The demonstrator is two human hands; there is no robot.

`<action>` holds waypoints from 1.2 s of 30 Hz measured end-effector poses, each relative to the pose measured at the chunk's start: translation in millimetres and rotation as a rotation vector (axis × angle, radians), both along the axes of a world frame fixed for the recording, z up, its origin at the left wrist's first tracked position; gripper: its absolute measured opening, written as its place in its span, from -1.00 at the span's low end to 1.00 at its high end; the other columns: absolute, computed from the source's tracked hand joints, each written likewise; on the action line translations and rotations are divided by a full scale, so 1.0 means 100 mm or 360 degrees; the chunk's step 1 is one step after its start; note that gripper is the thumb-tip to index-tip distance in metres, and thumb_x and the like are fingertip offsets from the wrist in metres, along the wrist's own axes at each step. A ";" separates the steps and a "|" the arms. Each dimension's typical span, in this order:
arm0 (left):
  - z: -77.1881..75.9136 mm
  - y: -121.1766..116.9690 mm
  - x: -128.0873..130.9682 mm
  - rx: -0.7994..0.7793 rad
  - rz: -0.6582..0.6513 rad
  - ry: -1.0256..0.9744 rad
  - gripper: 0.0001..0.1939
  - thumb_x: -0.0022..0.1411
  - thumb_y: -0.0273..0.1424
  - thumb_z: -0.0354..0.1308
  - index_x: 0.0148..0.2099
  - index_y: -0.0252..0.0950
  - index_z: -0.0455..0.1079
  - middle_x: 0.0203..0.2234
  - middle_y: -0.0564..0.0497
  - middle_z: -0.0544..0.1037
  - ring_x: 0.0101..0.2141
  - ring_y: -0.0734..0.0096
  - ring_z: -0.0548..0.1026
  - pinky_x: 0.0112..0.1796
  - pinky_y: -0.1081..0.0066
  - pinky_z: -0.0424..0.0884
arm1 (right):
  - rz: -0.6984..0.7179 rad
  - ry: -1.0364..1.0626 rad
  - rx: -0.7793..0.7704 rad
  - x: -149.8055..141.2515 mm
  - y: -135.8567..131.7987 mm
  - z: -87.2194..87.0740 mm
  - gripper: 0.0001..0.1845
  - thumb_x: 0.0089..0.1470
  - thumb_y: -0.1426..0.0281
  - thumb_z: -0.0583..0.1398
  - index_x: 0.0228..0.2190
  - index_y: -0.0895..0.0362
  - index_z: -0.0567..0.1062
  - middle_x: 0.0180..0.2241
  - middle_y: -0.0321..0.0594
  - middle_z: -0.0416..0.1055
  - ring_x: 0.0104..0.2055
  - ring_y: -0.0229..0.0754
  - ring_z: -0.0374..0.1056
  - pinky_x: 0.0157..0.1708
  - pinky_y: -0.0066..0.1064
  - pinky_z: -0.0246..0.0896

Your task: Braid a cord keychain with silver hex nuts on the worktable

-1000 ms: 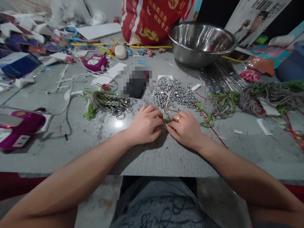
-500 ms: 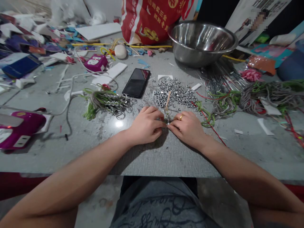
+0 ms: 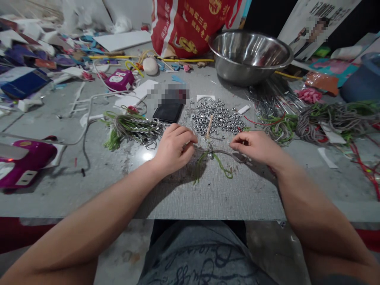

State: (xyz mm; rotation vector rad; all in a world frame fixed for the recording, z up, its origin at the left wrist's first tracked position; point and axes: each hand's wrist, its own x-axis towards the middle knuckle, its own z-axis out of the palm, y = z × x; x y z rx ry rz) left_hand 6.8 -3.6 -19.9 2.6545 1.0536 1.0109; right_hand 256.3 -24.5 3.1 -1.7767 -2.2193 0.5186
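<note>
Here, the beaded cord lies between left hand and right hand, both curled, grip unclear.

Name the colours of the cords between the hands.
The cords are green and grey, in the head view.

Near table strip passable; cords, beads block beyond.

A grey-blue top with dark, looping script lettering across its front clothed the worker, dark clothing showing at its lower edge. Left forearm and right forearm were bare of sleeves, both slim toward the wrists.
</note>
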 end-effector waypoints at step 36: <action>-0.08 -0.14 0.21 -0.0273 -0.0181 0.0133 -0.75 0.27 -0.36 -0.03 -0.38 -0.32 0.40 -0.46 0.00 0.47 -0.37 0.37 0.32 -0.27 0.34 0.22 | -0.0329 0.1971 -0.0778 -0.36 -0.07 -0.22 -0.82 -0.10 0.32 0.21 -0.53 0.13 0.32 -0.61 -0.39 0.38 -0.75 -0.45 0.16 -0.79 -0.60 0.02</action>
